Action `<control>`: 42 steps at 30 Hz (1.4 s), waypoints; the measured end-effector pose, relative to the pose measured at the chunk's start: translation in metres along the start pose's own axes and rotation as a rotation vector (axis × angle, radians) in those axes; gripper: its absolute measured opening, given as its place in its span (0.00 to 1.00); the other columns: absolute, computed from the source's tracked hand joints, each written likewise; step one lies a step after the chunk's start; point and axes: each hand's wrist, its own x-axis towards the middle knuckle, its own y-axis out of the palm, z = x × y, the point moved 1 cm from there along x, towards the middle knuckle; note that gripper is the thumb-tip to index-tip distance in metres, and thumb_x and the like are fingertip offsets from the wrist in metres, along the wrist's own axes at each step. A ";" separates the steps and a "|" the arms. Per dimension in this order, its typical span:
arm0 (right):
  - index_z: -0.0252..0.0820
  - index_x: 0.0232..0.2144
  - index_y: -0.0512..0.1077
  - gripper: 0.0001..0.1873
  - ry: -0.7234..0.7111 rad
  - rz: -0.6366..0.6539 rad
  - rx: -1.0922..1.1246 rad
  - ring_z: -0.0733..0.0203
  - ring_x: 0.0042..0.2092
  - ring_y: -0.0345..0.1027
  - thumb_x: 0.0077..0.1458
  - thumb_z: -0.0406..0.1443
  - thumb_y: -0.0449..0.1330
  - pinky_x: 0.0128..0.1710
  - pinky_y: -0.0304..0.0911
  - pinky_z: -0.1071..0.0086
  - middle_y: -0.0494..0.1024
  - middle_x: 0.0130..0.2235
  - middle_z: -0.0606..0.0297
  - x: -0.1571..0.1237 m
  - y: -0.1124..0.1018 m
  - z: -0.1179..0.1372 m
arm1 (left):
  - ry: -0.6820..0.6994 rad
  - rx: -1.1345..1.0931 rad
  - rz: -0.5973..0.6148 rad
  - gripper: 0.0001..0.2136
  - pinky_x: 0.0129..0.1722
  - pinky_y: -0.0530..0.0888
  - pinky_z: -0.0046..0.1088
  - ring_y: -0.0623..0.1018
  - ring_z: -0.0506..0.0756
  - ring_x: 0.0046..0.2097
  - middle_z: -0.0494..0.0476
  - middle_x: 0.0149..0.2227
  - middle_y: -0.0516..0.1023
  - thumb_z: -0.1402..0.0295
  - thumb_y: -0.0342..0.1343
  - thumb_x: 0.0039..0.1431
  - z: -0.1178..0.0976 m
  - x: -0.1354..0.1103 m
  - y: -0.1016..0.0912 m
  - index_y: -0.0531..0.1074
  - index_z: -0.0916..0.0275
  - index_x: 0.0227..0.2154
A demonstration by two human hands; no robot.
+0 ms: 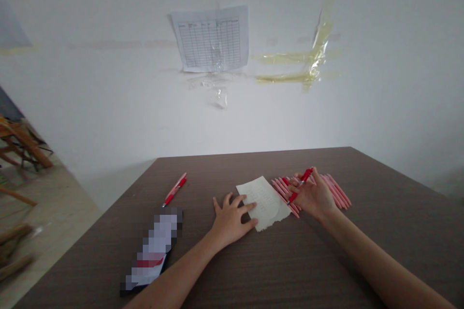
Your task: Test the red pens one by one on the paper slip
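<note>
My left hand (229,222) lies on the table with its fingers spread, some of them resting on the left edge of a small sheet of paper (267,200). The sheet has a torn lower edge and faint writing. Just right of it, my right hand (319,199) is palm-up with its fingers closed around a red pen (307,174), held at a slant. Beneath and beside that hand lies a row of pink pens (336,190), partly hidden by the hand and fingers.
A pink and red pen (175,189) lies at the table's left. Nearer me is a long, dark-edged object (158,246), blurred by pixelation. The brown table (213,169) meets a white wall, where a printed table sheet (212,41) and yellowish tape (282,78) are stuck.
</note>
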 end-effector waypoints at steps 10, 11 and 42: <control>0.48 0.39 0.74 0.09 -0.034 -0.065 -0.120 0.60 0.30 0.70 0.53 0.38 0.60 0.37 0.70 0.58 0.77 0.30 0.67 0.006 -0.010 -0.001 | -0.059 0.071 0.012 0.22 0.53 0.38 0.77 0.48 0.73 0.67 0.48 0.66 0.56 0.47 0.43 0.59 0.009 0.002 -0.005 0.60 0.33 0.57; 0.48 0.39 0.74 0.09 -0.045 -0.076 -0.140 0.61 0.30 0.70 0.53 0.37 0.60 0.37 0.70 0.57 0.77 0.30 0.68 0.006 -0.011 -0.001 | -0.075 0.077 0.008 0.22 0.53 0.38 0.77 0.48 0.73 0.67 0.50 0.66 0.57 0.48 0.44 0.59 0.011 0.002 -0.007 0.60 0.34 0.57; 0.52 0.33 0.73 0.04 -0.721 -0.157 -2.128 0.46 0.49 0.62 0.52 0.39 0.59 0.59 0.32 0.38 0.79 0.37 0.64 0.021 -0.022 -0.042 | -0.236 0.150 0.109 0.23 0.51 0.40 0.79 0.51 0.77 0.65 0.52 0.63 0.64 0.50 0.55 0.51 0.057 0.010 -0.041 0.67 0.40 0.52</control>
